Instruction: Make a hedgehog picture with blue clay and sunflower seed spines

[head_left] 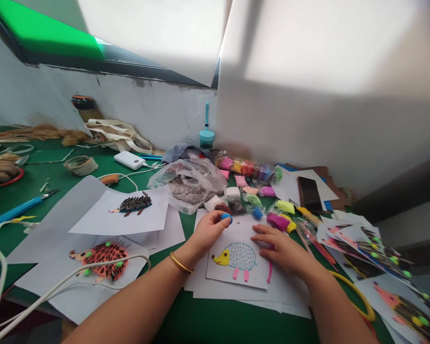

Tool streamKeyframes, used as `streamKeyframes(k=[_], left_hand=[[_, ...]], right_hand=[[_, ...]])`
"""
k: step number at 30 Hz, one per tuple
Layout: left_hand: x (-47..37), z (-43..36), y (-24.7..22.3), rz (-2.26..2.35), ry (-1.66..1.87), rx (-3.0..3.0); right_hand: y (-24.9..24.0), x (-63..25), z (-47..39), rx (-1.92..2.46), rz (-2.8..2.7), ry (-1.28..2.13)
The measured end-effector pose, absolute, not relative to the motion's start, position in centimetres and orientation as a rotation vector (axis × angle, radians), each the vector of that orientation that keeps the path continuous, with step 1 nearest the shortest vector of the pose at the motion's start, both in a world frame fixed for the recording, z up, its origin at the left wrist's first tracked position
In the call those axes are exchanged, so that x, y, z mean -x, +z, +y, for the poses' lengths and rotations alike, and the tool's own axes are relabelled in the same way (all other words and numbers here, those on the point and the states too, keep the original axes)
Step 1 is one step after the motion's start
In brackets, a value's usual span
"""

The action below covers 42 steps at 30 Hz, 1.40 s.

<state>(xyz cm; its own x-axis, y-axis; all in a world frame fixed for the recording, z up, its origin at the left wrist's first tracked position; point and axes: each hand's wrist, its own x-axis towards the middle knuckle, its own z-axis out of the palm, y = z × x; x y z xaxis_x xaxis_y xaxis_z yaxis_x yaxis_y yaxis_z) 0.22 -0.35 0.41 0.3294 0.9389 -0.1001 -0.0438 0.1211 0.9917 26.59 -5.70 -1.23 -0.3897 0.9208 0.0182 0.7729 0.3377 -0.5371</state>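
My left hand (209, 231), with a gold bangle at the wrist, pinches a small blue piece of clay (226, 218) above the top edge of a white card. On that card (215, 272) is a hedgehog (241, 256) with a yellow face, a blue scalloped body outline and two pink feet. My right hand (276, 242) rests at the card's right side with its fingers spread and nothing in them. A thin pink strip (270, 272) lies just below my right hand, at the card's right edge.
Colored clay packets (251, 191) and a plastic bag of seeds (189, 184) lie behind. Left are finished hedgehog cards (93, 227), a white cable (68, 277) and a blue cutter (17, 210). A phone (309, 193) and more cards (397, 306) are right. Another person's hand (2, 171) is far left.
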Motion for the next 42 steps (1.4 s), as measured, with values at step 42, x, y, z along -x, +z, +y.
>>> streamKeyframes(k=[42], left_hand=[[-0.7,-3.1,1.4,0.817,1.100,-1.936]], right_hand=[[1.5,-18.6,-7.6,1.325,-1.889,0.504]])
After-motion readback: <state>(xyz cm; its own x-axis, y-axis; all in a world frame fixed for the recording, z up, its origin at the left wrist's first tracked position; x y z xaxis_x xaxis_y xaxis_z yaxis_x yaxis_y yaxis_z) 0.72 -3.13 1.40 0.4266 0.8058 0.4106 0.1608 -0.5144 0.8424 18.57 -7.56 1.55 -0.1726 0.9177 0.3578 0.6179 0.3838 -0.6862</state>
